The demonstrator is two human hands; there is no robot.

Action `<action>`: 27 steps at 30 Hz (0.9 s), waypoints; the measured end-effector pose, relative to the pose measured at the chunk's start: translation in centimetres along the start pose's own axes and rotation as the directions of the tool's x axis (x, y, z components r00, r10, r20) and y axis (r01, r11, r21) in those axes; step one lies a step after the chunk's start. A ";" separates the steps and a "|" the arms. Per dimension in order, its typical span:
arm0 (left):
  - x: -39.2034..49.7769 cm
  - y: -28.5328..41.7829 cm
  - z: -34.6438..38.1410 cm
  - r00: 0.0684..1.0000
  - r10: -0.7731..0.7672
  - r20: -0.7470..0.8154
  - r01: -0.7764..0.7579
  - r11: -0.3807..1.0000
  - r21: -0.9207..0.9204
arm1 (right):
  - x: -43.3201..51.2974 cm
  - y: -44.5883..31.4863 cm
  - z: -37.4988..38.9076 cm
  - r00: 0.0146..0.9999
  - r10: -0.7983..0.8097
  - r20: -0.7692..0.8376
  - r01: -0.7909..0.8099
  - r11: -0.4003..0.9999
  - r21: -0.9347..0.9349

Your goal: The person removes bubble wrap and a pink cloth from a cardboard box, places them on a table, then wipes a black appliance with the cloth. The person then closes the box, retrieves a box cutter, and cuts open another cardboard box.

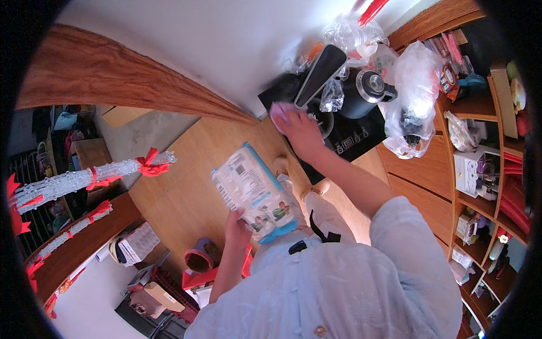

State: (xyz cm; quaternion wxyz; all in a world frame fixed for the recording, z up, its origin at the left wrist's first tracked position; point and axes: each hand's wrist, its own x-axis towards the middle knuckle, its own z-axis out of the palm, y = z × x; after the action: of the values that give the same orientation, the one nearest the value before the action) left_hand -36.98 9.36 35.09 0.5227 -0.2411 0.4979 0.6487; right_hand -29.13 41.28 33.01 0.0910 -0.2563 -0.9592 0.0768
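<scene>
My left hand [238, 231] holds the lower edge of a white and blue plastic-wrapped package [258, 190], printed with writing and pictures. My right hand [301, 131] presses a pink cloth [280, 115] against the near left edge of a black glass-topped electric cooker [360, 137]. Beyond that hand a black handle [324, 70] rises at a tilt from a pan or lid, mostly hidden, on the cooker. A dark kettle or flask [364, 93] with a steel-rimmed lid stands to its right, and a small crumpled clear plastic bag [332, 95] lies between them.
Clear plastic bags [417, 80] with contents crowd the right of the cooker, beside wooden shelves [476, 205] full of small goods. A white wall [190, 46] rises behind. At left, bundled bead strands [84, 182] with red ribbons hang by a doorway. A round pink-rimmed container [199, 259] stands below.
</scene>
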 end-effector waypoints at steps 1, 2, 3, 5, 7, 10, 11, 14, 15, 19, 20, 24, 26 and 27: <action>0.2 0.0 0.6 1.000 0.002 -0.011 -0.002 1.000 -0.002 | -2.4 0.4 -0.3 1.000 -0.017 0.011 0.017 1.000 -0.005; 0.3 0.0 1.0 1.000 0.009 -0.024 -0.009 1.000 -0.005 | -4.6 0.7 -0.3 0.999 -0.038 0.020 0.038 0.999 -0.008; 0.5 0.0 0.9 1.000 0.017 -0.008 -0.017 1.000 -0.014 | -6.1 0.6 -1.0 0.997 -0.038 0.064 0.039 0.999 -0.018; 1.0 -0.3 0.6 0.999 0.033 0.022 -0.033 0.999 -0.027 | -7.8 0.4 -1.7 0.988 -0.032 0.152 0.037 0.999 -0.035; 1.3 -0.4 0.5 1.000 0.023 0.008 -0.022 0.999 -0.034 | -6.7 0.9 -0.7 0.996 -0.043 0.081 0.051 0.994 -0.092; 1.3 -0.3 0.7 1.000 0.016 0.001 -0.016 0.999 -0.030 | -1.2 2.1 0.7 1.000 0.019 -0.009 -0.020 0.976 -0.217; 1.1 -0.3 0.7 1.000 0.014 0.000 -0.014 1.000 -0.022 | 0.9 2.5 1.2 0.998 0.026 -0.056 -0.038 0.974 -0.223; 1.2 -0.5 -0.1 0.999 0.010 0.034 -0.010 1.000 0.004 | 5.8 3.3 2.8 0.978 0.037 -0.203 -0.095 0.955 -0.281; 1.0 -0.6 -0.3 0.999 0.004 0.034 -0.004 1.000 0.005 | 6.6 3.3 3.3 0.968 0.036 -0.249 -0.112 0.947 -0.302; 0.6 -0.9 -0.5 0.999 0.008 0.031 -0.009 0.999 0.032 | 6.6 2.5 4.3 0.966 0.080 -0.246 -0.082 0.997 -0.001; 0.6 -1.0 -0.4 0.999 0.014 0.030 -0.015 0.999 0.046 | 5.7 1.8 4.1 0.976 0.049 -0.211 -0.037 0.997 0.063; 0.8 -0.5 0.7 1.000 -0.010 0.025 0.008 0.997 0.077 | -0.5 -0.2 1.5 0.994 -0.046 -0.096 0.055 0.994 0.091; 0.8 0.1 2.6 0.999 0.006 0.048 -0.011 0.994 0.112 | -4.2 -0.3 -0.4 0.999 -0.025 -0.028 0.030 0.980 0.199; 0.9 0.4 3.2 0.997 -0.008 0.077 0.001 0.996 0.088 | -6.4 0.0 -1.2 1.000 -0.023 0.021 0.017 0.968 0.251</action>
State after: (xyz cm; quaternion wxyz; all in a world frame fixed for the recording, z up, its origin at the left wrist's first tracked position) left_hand -37.02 12.68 35.74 0.5532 -0.1937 0.5050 0.6336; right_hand -23.44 38.13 33.30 0.1120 -0.2322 -0.9454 0.1994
